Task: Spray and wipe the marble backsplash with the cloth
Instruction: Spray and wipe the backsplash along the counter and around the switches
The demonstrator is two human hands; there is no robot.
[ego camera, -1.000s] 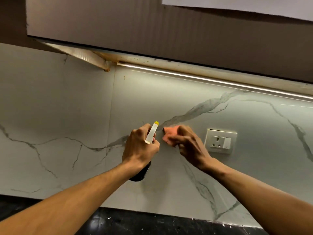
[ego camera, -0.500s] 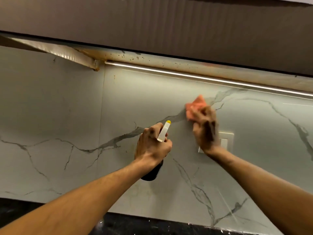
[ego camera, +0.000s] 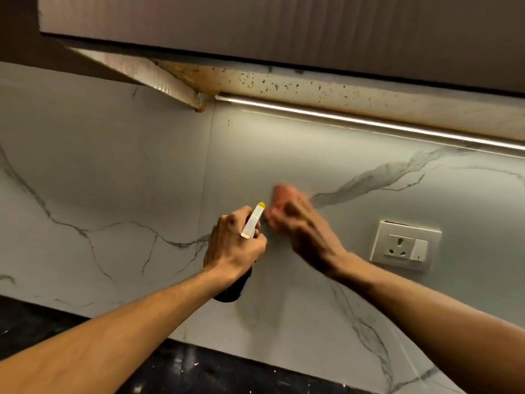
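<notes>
Left hand [ego camera: 235, 245]: fingers are curled fully round the neck of the spray bottle [ego camera: 233, 290]. Its dark body hangs below the fist, and the white nozzle with the yellow tip is aimed up at the wall.

Right hand [ego camera: 308, 231]: it is blurred. The fingers read as extended and are laid flat over the orange cloth [ego camera: 284, 194], which is pressed against the marble backsplash [ego camera: 312, 149]. No pinch on an edge can be made out.

Position: the cloth is held just right of the nozzle tip, on the lower end of a grey vein. It is up and to the left of the wall socket [ego camera: 404, 245] and well below the LED strip [ego camera: 369, 118].

Handling, judged:
- The cloth is taken to be soft, light and limp — it is bunched small under the fingertips, so pressure is best applied through flat fingers.
- The polished marble is assumed to be slick, more so where it is wet.
- The bottle is expected to be rigid and fairly light, and to be held most securely at the neck, where the trigger can be reached.
- Spray is best kept clear of the socket.
</notes>
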